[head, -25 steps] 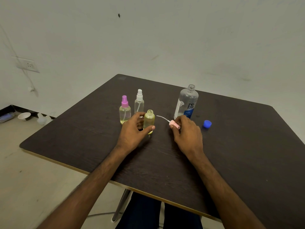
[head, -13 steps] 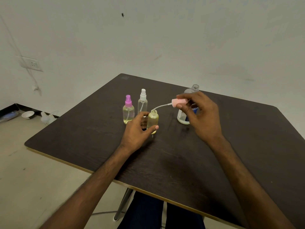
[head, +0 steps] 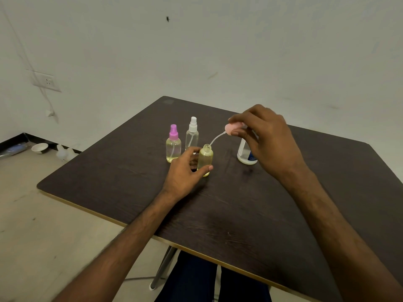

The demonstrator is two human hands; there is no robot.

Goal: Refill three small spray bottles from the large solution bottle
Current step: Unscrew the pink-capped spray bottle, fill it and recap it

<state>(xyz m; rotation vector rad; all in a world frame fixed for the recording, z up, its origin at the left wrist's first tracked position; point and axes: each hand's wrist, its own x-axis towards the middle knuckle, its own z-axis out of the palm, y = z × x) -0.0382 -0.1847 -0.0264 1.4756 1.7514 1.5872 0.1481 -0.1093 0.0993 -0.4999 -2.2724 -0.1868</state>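
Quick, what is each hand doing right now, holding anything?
Left hand: holds the uncapped small bottle upright on the table.
Right hand: pinches the pink spray cap, its tube angled down to that bottle's mouth.

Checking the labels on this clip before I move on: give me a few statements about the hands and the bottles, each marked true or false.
1. The left hand grips the uncapped small bottle. True.
2. The right hand holds the large solution bottle. False: it pinches the pink spray cap; the large bottle stands on the table behind that hand.
3. The pink spray cap is screwed onto its bottle. False: it is held up in the air, with only its tube reaching down to the bottle's mouth.
4. The magenta-capped bottle and the white-capped bottle stand upright with their caps on. True.
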